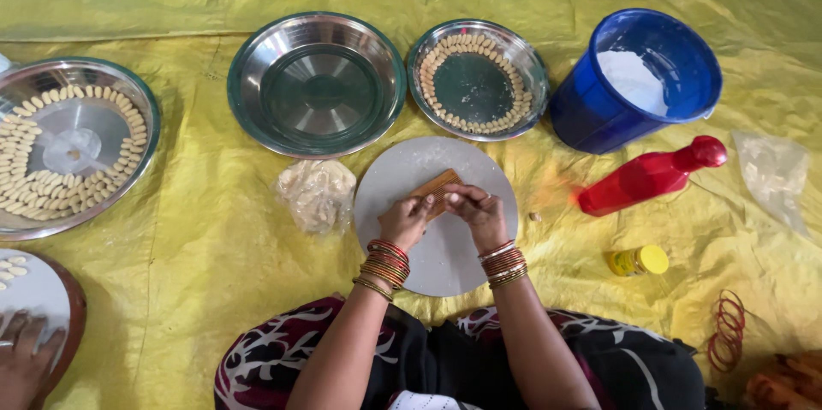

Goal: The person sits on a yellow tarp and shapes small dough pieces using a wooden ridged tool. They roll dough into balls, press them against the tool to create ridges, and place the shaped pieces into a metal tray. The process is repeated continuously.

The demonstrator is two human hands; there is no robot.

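A person sat on a yellow sheet (214, 239). Both hands, left (404, 220) and right (477, 209), had their grip pinched closed on a small wooden comb (435, 190), which lay on a round grey board (445, 247). Pressing evenly would likely shape the dough well. Beyond the grip stood three steel bowls, two ringed with shaped pieces: one (75, 146), two (317, 83), three (477, 78). To the right were one blue bucket (634, 76) and one red bottle (651, 175).

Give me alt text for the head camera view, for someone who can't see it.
Seen from above, a left hand and right hand press on a small ridged wooden board over a round grey board, on a yellow sheet with steel plates of shaped dough pieces.
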